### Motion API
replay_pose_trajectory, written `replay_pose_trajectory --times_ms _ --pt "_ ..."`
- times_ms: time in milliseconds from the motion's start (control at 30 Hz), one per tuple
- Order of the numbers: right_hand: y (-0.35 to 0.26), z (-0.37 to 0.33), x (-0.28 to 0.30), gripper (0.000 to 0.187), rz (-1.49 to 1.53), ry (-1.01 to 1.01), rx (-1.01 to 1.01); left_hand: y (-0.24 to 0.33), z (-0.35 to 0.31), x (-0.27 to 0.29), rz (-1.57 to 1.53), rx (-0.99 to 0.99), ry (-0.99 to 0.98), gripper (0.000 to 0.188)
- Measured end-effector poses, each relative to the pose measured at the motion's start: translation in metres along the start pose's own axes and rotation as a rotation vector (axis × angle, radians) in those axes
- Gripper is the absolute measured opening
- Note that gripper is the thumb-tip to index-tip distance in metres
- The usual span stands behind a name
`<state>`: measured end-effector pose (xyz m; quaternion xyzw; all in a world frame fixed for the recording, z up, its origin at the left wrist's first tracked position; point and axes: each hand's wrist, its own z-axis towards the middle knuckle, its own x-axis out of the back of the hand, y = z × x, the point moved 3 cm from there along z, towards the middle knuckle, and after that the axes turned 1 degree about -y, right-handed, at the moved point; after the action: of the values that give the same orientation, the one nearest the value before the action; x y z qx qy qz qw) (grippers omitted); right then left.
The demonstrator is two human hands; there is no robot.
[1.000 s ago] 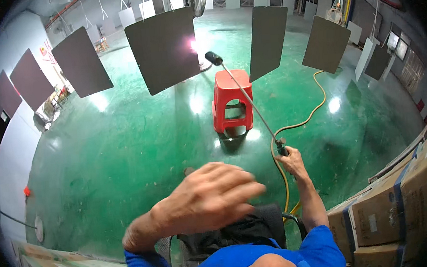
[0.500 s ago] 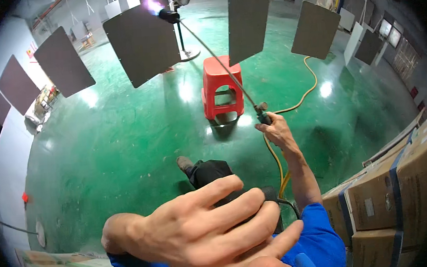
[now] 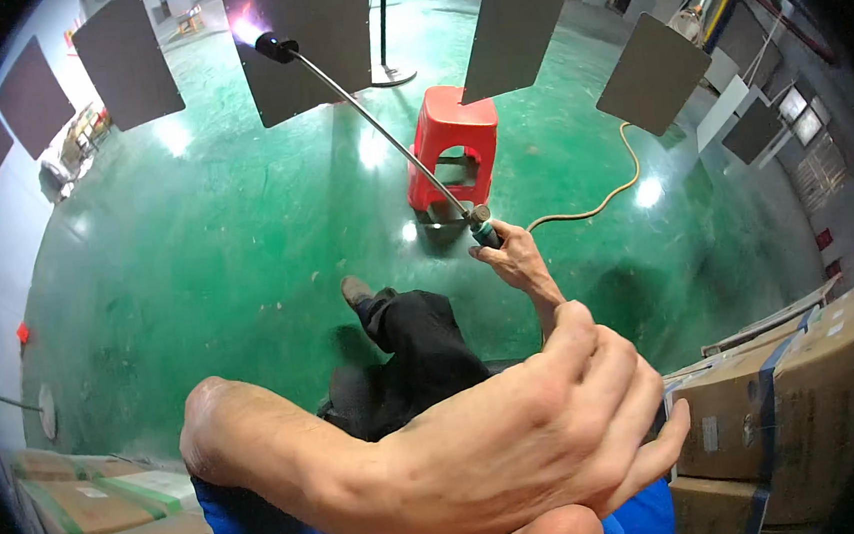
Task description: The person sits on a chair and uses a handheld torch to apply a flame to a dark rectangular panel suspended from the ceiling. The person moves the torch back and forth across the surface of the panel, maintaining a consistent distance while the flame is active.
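Torch (image 3: 387, 135): While a flame (image 3: 246, 28) glows pinkish white at its far end, the long metal tool slants ahead and left of the grip, above a green floor (image 3: 244, 241).
Right hand (image 3: 517, 258): Wrapped around the dark handle (image 3: 488, 234), just behind a round knob (image 3: 481, 213).
Left hand (image 3: 548, 408): Nearer the body than the grip, fingers loosely bent; its palm is hidden, so whether it holds anything cannot be told.
Burner (image 3: 277, 48): A black cup well ahead of the grip, before a dark panel (image 3: 338, 23); whether flame meets panel is unclear.
Stool (image 3: 455, 114): Red, ahead of the grip and slightly left.
Hose (image 3: 593, 214): Yellowish, curving across the floor, right of the grip.
Handling: Stiff and probably light, though likely nose-heavy for its length, with some drag from the hose. The handle is the place to hold; the burner and nearby metal are presumably too hot to touch.
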<state>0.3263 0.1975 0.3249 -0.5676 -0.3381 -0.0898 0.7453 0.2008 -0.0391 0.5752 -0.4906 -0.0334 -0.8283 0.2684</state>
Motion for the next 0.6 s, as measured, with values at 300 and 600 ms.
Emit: replay_pose_trajectory --times_ms 300,600 --pt "0.029 -0.013 -0.027 0.037 -0.167 -0.080 -0.126 -0.003 -0.007 -0.002 0.012 0.021 0.081 0.029" --pt "0.064 -0.031 -0.017 0.040 -0.229 -0.086 -0.205 -0.066 -0.113 -0.100 -0.369 0.552 -0.231 0.051"
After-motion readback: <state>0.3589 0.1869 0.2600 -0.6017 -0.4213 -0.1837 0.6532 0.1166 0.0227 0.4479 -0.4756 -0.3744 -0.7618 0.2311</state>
